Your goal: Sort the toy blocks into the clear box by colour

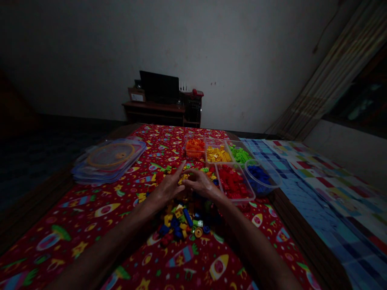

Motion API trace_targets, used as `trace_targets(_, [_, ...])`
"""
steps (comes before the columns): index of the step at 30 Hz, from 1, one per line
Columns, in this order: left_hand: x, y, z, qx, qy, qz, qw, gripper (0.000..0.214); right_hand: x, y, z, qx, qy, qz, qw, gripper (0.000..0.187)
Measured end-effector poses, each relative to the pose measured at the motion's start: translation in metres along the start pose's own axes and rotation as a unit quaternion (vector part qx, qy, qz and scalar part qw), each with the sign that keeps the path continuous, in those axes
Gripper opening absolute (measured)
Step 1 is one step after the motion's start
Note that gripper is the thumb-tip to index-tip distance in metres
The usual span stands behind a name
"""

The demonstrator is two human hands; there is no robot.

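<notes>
My left hand [169, 185] is over a mixed heap of toy building bricks [188, 217], its index finger stretched forward and its thumb apart from it. Close beside it, my right hand [200, 182] has its fingers curled toward the thumb in a pinch; whatever is between them is too dark and small to make out. Yellow, blue, green and red bricks lie below and beyond both hands, with a small yellow wheel [198, 232] at the near edge. Part of the heap is hidden under my hands and wrists.
Right of the heap stand clear tubs of orange bricks [195, 147], yellow bricks [217, 154], green bricks [240, 154], red bricks [232, 182] and blue bricks [259, 175]. Stacked plastic lids [110, 159] lie left on the red patterned cloth [127, 233]. A desk with a monitor [159, 88] is beyond.
</notes>
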State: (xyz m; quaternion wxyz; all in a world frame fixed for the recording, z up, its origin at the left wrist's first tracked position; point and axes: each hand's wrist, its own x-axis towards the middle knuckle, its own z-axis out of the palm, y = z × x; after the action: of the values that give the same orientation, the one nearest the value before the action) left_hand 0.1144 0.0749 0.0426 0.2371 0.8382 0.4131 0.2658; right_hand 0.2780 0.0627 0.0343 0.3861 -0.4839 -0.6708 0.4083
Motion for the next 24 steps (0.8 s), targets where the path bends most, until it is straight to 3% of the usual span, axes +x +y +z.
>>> trace_targets(7, [0.002, 0.008, 0.000, -0.008, -0.015, -0.021, 1.000, 0.087, -0.002, 0.000, -0.007, 0.126, -0.088, 0.028, 0.988, 0.045])
trace_targets(17, [0.003, 0.009, 0.001, -0.031, -0.006, -0.036, 0.999, 0.093, -0.007, -0.016, -0.009, 0.183, -0.099, 0.058, 0.976, 0.046])
trace_targets(20, [0.003, 0.008, -0.003, -0.089, -0.025, -0.037, 0.995, 0.095, -0.007, -0.017, -0.019, 0.171, -0.063, 0.056, 0.982, 0.045])
trace_targets(24, [0.005, -0.004, -0.014, -0.060, 0.003, -0.017, 0.998, 0.073, 0.008, -0.016, -0.057, 0.079, 0.073, 0.030, 0.994, 0.044])
